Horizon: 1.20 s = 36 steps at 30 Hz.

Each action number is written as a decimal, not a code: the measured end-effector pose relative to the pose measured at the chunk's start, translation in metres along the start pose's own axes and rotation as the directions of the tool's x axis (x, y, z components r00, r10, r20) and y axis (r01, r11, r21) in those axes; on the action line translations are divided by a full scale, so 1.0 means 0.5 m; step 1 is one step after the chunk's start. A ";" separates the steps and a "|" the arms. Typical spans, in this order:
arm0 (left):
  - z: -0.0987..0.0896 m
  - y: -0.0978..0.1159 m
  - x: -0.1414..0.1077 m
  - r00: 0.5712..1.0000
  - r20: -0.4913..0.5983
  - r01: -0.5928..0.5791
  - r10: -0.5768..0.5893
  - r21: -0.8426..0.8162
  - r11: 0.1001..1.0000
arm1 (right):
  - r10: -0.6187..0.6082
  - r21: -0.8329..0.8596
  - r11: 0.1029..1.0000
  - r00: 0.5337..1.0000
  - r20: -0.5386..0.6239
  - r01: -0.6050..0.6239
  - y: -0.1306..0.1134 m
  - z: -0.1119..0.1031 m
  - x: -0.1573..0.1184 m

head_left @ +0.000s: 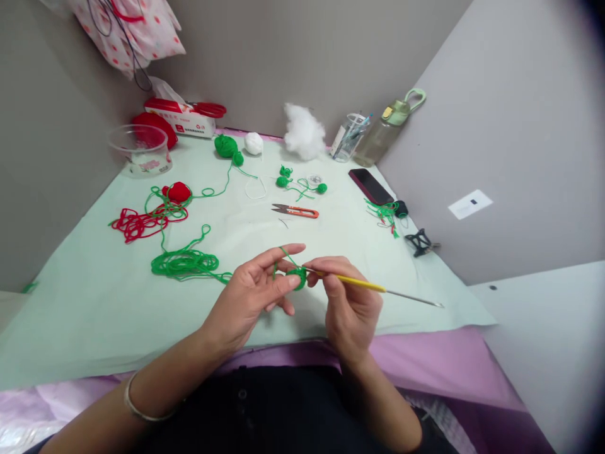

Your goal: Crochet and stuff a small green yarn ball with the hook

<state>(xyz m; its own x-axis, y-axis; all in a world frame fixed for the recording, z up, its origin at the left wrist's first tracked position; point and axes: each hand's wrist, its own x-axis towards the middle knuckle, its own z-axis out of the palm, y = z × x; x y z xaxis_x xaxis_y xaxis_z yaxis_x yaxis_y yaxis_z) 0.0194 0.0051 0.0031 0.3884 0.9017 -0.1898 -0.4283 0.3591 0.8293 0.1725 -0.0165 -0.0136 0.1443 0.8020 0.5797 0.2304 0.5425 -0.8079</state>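
The small, rounded piece of bright green yarn work (pixel 299 279) is held just above the near part of the table covered with a pale green cloth (pixel 246 236), between the two hands. It is compact and curved, with a bumpy, looped surface in one even green; part of it is hidden by the fingertips, so its full outline and the separate stitches cannot be made out. The left hand (pixel 243 290) pinches it between the thumb and the fingers behind, while the index finger reaches out above with a thin green strand (pixel 288 255) running over it and down to the piece. The right hand (pixel 353 306) has its thumb and fingers closed on a slim crochet hook with a yellow grip and metal ends (pixel 362 282); one end meets the piece at its right edge, and the other points out to the right, over the cloth. A loosely coiled bundle of green yarn (pixel 184 263) lies to the left of the hands, a loose length trailing toward the left hand. Beyond the hands lie orange-handled thread snips with dark blades (pixel 295 211), and farther back are two little green yarn balls (pixel 282 181), similar in colour to the held piece.
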 end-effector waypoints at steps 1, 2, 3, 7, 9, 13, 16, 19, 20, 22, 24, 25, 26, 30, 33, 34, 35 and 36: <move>0.001 -0.002 0.000 1.000 -0.026 -0.010 0.010 0.009 1.000 | -0.027 -0.050 0.998 1.000 0.000 0.027 0.001 0.001 -0.004; 0.001 -0.004 0.000 0.999 -0.048 -0.016 0.016 0.004 1.000 | -0.073 -0.113 0.991 0.997 0.007 0.073 0.003 0.002 -0.009; 0.001 -0.005 0.001 0.998 -0.056 -0.013 0.012 -0.017 1.000 | -0.136 -0.184 0.973 0.990 0.027 0.139 0.006 0.003 -0.014; -0.009 -0.004 0.008 0.992 0.022 0.126 -0.125 -0.160 0.979 | -0.297 -0.301 0.904 0.953 0.065 0.303 0.015 -0.002 -0.020; -0.015 -0.001 0.012 0.988 0.025 0.156 -0.154 -0.205 0.966 | -0.173 -0.179 0.969 0.985 -0.007 0.169 0.014 -0.009 -0.012; -0.015 0.002 0.009 0.998 -0.029 0.055 -0.060 -0.154 0.987 | 0.099 0.191 0.978 0.994 -0.042 -0.089 0.009 -0.015 0.004; -0.008 -0.003 0.002 1.000 0.003 0.007 -0.007 -0.046 0.999 | 0.126 0.215 0.968 0.991 0.035 -0.131 0.010 -0.011 0.004; -0.005 -0.009 -0.002 0.999 0.010 -0.039 0.039 -0.006 0.999 | 0.198 0.262 0.944 0.979 0.038 -0.201 0.013 -0.007 0.000; -0.005 -0.010 -0.002 0.999 0.005 -0.049 0.049 -0.004 0.999 | 0.231 0.303 0.925 0.972 0.038 -0.231 0.014 -0.007 0.000; -0.006 -0.012 -0.002 0.998 -0.002 -0.058 0.058 -0.004 0.998 | 0.293 0.385 0.876 0.955 0.049 -0.289 0.012 -0.008 0.004; -0.006 -0.012 -0.002 0.998 -0.007 -0.056 0.056 -0.009 0.998 | 0.358 0.460 0.816 0.931 0.074 -0.351 0.010 -0.010 0.011; -0.006 -0.012 -0.002 0.998 -0.007 -0.055 0.055 -0.012 0.998 | 0.388 0.492 0.783 0.917 0.093 -0.381 0.010 -0.010 0.015; -0.006 -0.011 -0.001 0.998 -0.010 -0.055 0.055 -0.013 0.998 | 0.409 0.517 0.754 0.905 0.114 -0.406 0.010 -0.011 0.018; -0.009 -0.010 -0.002 0.997 -0.013 -0.069 0.070 0.021 0.997 | 0.406 0.519 0.748 0.904 0.137 -0.414 0.014 -0.013 0.018; -0.015 -0.011 -0.002 0.995 -0.018 -0.093 0.094 0.087 0.992 | 0.320 0.417 0.849 0.944 0.085 -0.325 0.009 -0.015 0.009; -0.018 -0.012 -0.002 0.994 -0.021 -0.101 0.104 0.110 0.989 | 0.282 0.359 0.888 0.957 0.069 -0.287 0.005 -0.016 0.007; -0.019 -0.012 -0.003 0.993 -0.023 -0.109 0.113 0.134 0.985 | 0.242 0.290 0.924 0.968 0.059 -0.249 0.001 -0.018 0.004; -0.020 -0.013 -0.003 0.992 -0.029 -0.118 0.124 0.159 0.980 | 0.203 0.213 0.954 0.977 0.057 -0.211 -0.004 -0.019 0.003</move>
<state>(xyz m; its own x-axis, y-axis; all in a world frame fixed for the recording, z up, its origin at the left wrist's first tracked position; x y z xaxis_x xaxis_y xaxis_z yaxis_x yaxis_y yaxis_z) 0.0134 0.0038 -0.0073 0.3088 0.9458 -0.1004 -0.3362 0.2072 0.9187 0.1816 -0.0190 -0.0100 0.1330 0.9084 0.3964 -0.0156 0.4019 -0.9156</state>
